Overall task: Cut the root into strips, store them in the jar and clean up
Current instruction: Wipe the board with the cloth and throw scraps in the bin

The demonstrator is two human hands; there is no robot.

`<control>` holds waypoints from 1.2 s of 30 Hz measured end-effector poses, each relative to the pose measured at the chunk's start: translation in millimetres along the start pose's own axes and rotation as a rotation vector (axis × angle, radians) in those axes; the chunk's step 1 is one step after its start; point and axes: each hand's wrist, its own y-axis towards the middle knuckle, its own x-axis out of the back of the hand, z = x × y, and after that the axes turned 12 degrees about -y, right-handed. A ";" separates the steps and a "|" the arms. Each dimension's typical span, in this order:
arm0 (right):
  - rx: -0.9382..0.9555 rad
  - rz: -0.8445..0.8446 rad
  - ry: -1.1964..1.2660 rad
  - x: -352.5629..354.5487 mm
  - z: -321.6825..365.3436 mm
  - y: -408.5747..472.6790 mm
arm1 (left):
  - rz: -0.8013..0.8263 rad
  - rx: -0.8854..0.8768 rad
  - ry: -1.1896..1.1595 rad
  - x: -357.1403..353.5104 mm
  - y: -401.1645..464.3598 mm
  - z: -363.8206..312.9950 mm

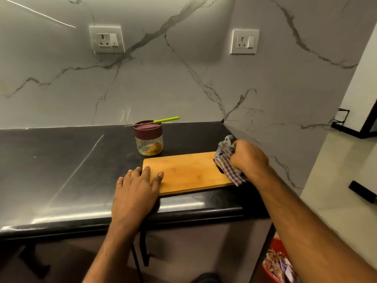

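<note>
The work looks to be at the clean-up stage: the jar [148, 139], with its maroon lid on and yellowish strips at its bottom, stands on the black worktop [61, 160] just above the upper left corner of the cutting board [187, 172], and the green-handled knife [161, 121] lies across the lid. The right hand [247, 158] has its fingers curled tightly round a bunched checked cloth [228, 162], which sits on the right end of the board, over its handle slot. The left hand [136, 188] lies flat, fingers straight and spread, holding nothing, its fingertips pressing on the board's lower left corner as if to steady it. The board's long axis runs left to right across the middle of the frame, tilted slightly upward to the right, so nearly all its bare surface stretches leftward from the cloth toward the left hand. A wipe would therefore likely travel from right to left along that axis, with the right hand the one placed to do it. No root scraps are visible on the board.
</note>
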 end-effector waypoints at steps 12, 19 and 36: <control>0.140 -0.307 -0.026 -9.9 -6.4 -1.7 | -0.017 0.005 -0.020 2.9 -7.2 -6.9; 0.087 -0.375 -0.127 7.5 -6.7 -11.1 | -0.046 -0.015 0.004 4.1 -6.0 -4.4; -0.147 0.074 0.083 0.8 6.0 -63.0 | -0.262 0.050 -0.068 6.7 -34.0 -7.0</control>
